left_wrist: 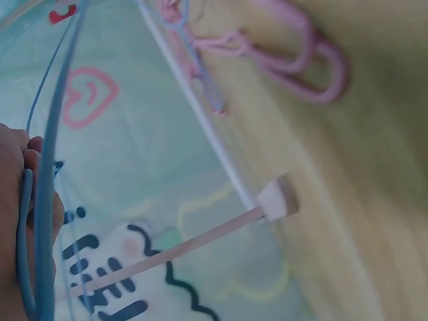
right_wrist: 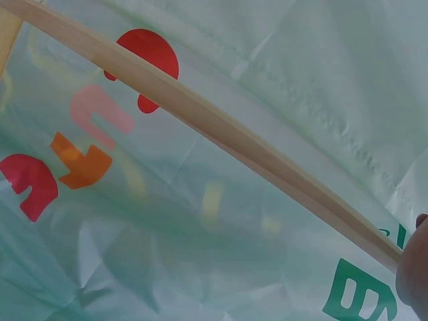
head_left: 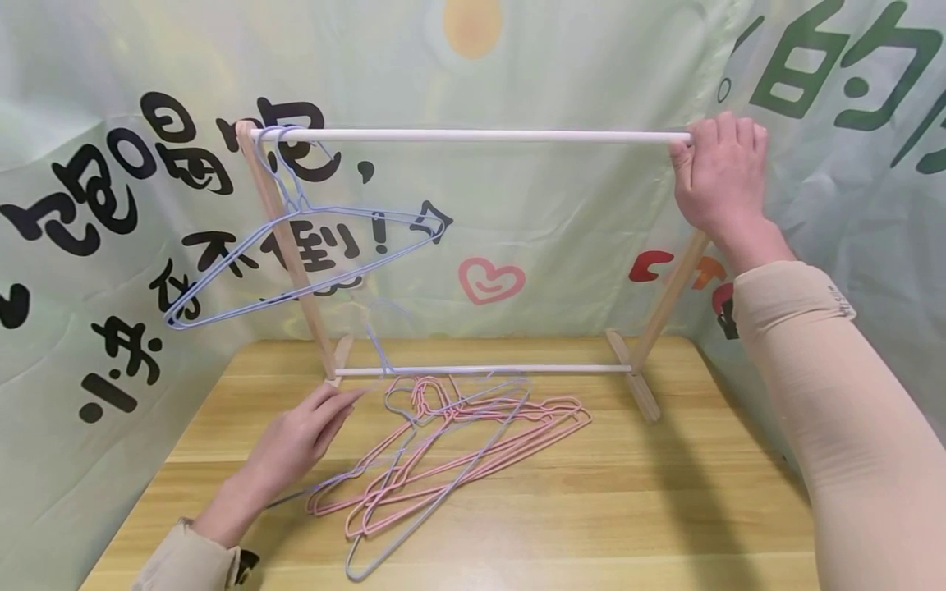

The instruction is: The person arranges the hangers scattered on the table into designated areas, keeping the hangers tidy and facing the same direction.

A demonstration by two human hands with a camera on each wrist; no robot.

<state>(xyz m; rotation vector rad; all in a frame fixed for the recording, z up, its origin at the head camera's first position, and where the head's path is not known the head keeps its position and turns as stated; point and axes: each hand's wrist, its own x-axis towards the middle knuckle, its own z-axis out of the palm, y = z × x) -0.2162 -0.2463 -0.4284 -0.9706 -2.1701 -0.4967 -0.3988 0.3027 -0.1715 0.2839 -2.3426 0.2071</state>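
My left hand holds a blue clothes hanger above the table, its fingers curled at the wire in the left wrist view. That hanger is blurred in the head view, its hook near the rack's lower bar. My right hand grips the top right corner of a clothes rack, at the end of its white top rod. Blue hangers hang together at the rod's left end. Under the left hand's side lies a pile of pink hangers, with a grey-blue hanger across them.
The rack has wooden side posts, wooden feet and a white lower bar. It stands at the back of a wooden table. A pale green printed cloth hangs behind and at both sides.
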